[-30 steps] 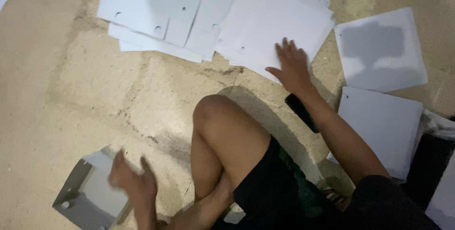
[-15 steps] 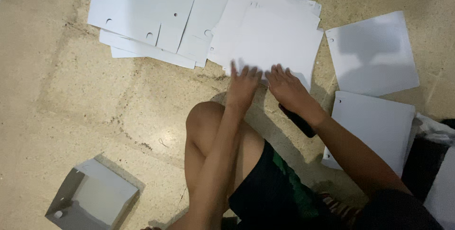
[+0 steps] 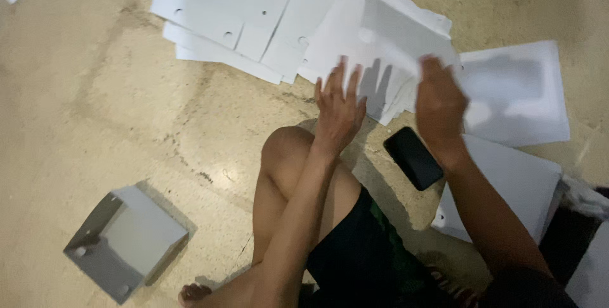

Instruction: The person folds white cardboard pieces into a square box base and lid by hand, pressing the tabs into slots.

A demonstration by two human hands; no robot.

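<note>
Sheet [image 3: 393, 41] between raised hands [image 3: 387, 102]

A bare indoor floor used as a makeshift packaging workplace is shown, not a furnished room. The mottled beige stone floor [image 3: 95, 92] is strewn with flat white die-cut cardboard sheets with punched holes [image 3: 241, 3], and a folded grey-white cardboard box [image 3: 127, 241] is set aside; a black smartphone [image 3: 413, 157] is laid on the ground.

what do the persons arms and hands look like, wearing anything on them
Both arms are bare from what shows, with no sleeves in view. The left hand and right hand wear no gloves; no watch or ring can be made out, though the right is motion-blurred.
</note>
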